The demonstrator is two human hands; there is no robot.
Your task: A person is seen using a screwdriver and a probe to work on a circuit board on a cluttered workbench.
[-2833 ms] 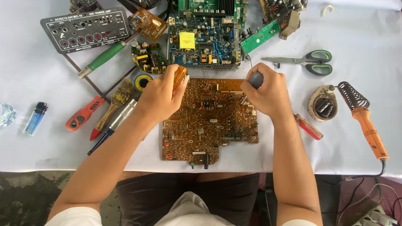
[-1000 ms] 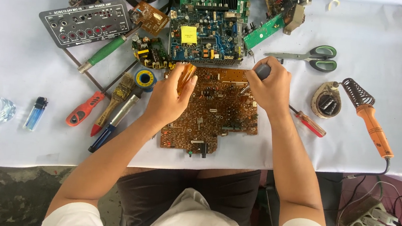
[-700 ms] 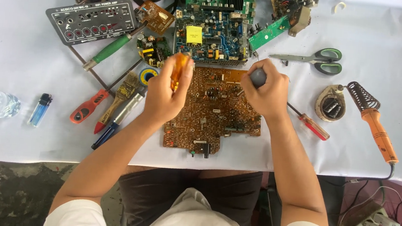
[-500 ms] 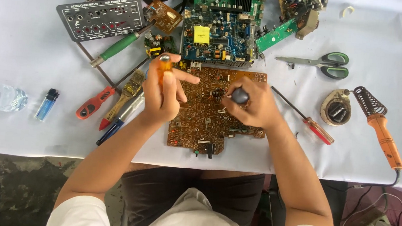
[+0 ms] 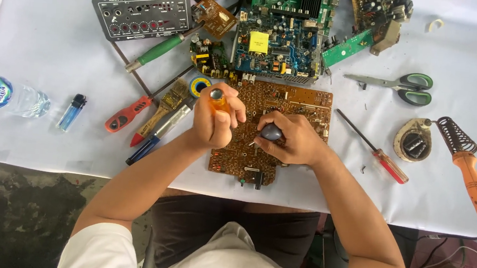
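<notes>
- Brown circuit board [image 5: 286, 118]: flat on the white-covered bench [image 5: 44, 48], at the middle of its near edge, solder side up, under both hands.
- Blue-green circuit board [image 5: 280, 46]: just beyond it, toward the far edge.
- Soldering iron [image 5: 468, 171]: orange handle, near the right edge.
- Left hand [image 5: 214, 120]: fist wrapped around an orange-handled tool [image 5: 217, 99], held upright over the brown board's left side.
- Right hand [image 5: 289, 141]: fingers curled around a dark-handled tool [image 5: 271, 132], resting on the board's middle.
- Scissors [image 5: 398, 87]: green handles, right of the boards.
- Lighter [image 5: 72, 112]: blue, toward the left edge.
</notes>
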